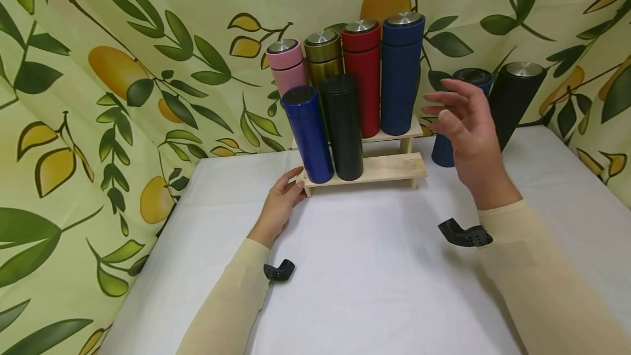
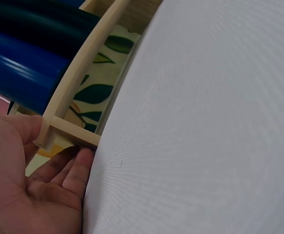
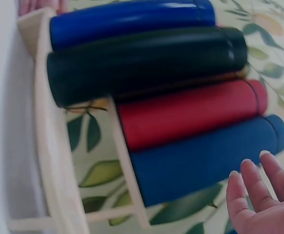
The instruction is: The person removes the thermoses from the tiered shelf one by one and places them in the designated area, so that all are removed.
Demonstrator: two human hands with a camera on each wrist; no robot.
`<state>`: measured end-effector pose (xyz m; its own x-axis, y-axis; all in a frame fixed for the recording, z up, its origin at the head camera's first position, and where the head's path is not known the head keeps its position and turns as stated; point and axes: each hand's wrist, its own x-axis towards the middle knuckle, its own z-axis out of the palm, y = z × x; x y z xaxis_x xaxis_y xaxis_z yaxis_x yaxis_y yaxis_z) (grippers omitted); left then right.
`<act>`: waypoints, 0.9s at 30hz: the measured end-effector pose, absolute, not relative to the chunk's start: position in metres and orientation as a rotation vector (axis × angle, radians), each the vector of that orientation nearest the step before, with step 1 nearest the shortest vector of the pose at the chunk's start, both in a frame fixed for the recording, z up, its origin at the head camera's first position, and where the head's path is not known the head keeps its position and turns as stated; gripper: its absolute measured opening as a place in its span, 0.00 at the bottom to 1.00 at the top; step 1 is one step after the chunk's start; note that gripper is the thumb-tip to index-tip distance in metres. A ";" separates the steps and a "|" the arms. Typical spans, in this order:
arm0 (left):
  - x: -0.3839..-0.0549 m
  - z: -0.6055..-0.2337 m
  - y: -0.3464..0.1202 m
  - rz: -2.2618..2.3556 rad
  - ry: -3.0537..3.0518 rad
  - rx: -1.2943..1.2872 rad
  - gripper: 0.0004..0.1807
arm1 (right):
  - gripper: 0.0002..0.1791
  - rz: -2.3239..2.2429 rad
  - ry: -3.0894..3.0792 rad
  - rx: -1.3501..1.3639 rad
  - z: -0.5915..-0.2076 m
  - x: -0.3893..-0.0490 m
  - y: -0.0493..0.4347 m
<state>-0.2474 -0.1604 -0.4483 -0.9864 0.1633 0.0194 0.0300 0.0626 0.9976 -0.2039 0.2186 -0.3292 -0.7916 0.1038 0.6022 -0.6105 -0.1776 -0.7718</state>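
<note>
Wooden stand (image 1: 386,167), two-tiered, pale, on the white-covered table (image 1: 355,278); its lower shelf is nearer the person.

Left hand (image 1: 283,201): at the left end of the lower shelf, gripping it; in the left wrist view the thumb lies against the shelf's corner and the fingers curl at the crossbar beneath. The stand lies just beyond this hand and to its right.

Lower shelf, left half: one glossy blue bottle (image 1: 310,141), nearest the left hand; beside it, one dark green-black bottle (image 1: 345,130). Both upright; the right half is bare wood.

Upper shelf, left to right: pink bottle (image 1: 291,73), gold bottle (image 1: 325,64), red bottle (image 1: 363,81), matte blue bottle (image 1: 401,81); all upright, with steel-topped lids.

Right hand (image 1: 468,125): raised right of the stand, fingers spread and slightly bent, grasping nothing. Behind it, partly hidden, one navy bottle (image 1: 443,149) with a dark lid; whether they touch cannot be told. Farther right, one black bottle (image 1: 517,95), steel-topped.

Outermost: cream sleeves (image 1: 532,251), a black device (image 1: 279,271) at each wrist, leaf-patterned cloth (image 1: 148,21) behind.
</note>
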 end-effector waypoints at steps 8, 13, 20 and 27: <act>-0.247 -0.447 -0.158 2.056 2.251 0.216 0.26 | 0.32 1.905 -1.959 0.571 -0.340 -0.214 0.193; -0.246 -0.447 -0.158 2.058 2.253 0.219 0.26 | 0.37 1.863 -2.114 0.545 -0.349 -0.227 0.174; -0.247 -0.449 -0.159 2.051 2.254 0.220 0.26 | 0.42 1.919 -2.184 0.517 -0.358 -0.241 0.144; -0.246 -0.447 -0.160 2.040 2.264 0.212 0.26 | 0.48 1.915 -2.211 0.447 -0.363 -0.250 0.123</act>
<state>-0.2464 -0.1599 -0.4472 -0.9866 0.1604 0.0286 0.0451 0.1002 0.9939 -0.2503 0.1228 -0.3627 -0.9382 -0.1064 0.3293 -0.3411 0.1242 -0.9318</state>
